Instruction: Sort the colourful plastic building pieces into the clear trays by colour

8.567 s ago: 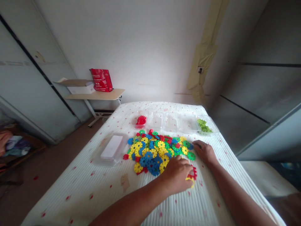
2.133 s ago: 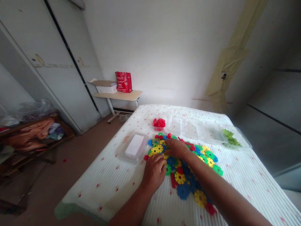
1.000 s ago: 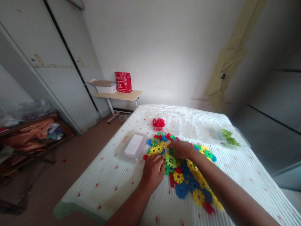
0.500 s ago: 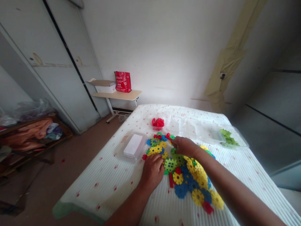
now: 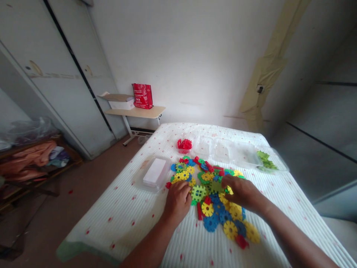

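Note:
A pile of plastic building pieces is spread on the bed: yellow notched discs [image 5: 207, 209], blue notched discs [image 5: 211, 222], light green square pieces [image 5: 199, 193] and red pieces [image 5: 241, 242]. My left hand [image 5: 178, 199] rests at the pile's left edge, beside a light green square with a window pattern. Its fingers are curled and pressed together, hiding whatever is under them. Over the right side of the pile is my right hand [image 5: 242, 190], fingers bent down and closed among green and yellow pieces. What lies between its fingertips is hidden.
At the back stand clear plastic boxes [image 5: 222, 150], one with red pieces [image 5: 184, 144], another with light green pieces [image 5: 266, 160]. A clear lidded box [image 5: 154, 174] with a white block lies left. Beyond the bed [image 5: 111, 216] is a small table [image 5: 145, 112] with a red bag [image 5: 142, 96].
My right hand has moved right and slightly nearer across the pile, uncovering red, blue and yellow pieces at the back. My left hand stays at the left edge. The view has shifted slightly.

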The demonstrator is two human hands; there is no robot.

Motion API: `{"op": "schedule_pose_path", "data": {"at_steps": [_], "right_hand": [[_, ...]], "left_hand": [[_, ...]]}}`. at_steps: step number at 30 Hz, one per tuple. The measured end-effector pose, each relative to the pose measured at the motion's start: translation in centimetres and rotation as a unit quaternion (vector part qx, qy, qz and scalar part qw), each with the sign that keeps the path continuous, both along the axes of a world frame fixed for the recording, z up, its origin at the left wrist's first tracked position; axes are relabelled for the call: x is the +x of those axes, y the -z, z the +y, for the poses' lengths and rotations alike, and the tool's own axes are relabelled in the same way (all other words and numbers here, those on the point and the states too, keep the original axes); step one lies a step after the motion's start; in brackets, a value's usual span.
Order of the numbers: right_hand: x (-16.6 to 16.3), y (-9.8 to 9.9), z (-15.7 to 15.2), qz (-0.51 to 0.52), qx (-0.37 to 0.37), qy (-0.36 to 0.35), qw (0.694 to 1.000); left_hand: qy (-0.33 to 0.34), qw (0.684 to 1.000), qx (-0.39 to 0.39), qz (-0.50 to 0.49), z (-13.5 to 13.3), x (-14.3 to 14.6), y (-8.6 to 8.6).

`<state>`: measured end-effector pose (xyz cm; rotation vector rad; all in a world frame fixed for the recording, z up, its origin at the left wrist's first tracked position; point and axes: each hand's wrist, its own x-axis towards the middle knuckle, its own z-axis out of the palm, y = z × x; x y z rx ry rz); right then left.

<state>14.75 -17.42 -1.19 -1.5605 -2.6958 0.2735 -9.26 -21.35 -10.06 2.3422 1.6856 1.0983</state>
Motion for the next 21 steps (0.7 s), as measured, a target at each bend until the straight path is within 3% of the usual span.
{"op": "schedule_pose_path", "data": {"at_steps": [4,9,15,21], "right_hand": [[-0.7,-0.8,0.7,0.024,-0.024,-0.003,0.999],[-2.4,-0.8,1.4,-0.019,-0.065,0.005,0.998],[-1.9,-0.2,2.0,0.013,-0.047,0.016,0.999],[-2.5,-0.4,2.2,0.049,-0.080,-0.063,0.994]], "left_hand": [[0.001,1.000,0.008,-0.007,0.0,0.0,-0.1],[0.005,0.999,0.044,-0.027,0.2,-0.3,0.4],[0.003,0.998,0.038,-0.049,0.2,-0.5,1.0],[0.033,0.999,-0.011,-0.026,-0.6,-0.4,-0.1]]}}
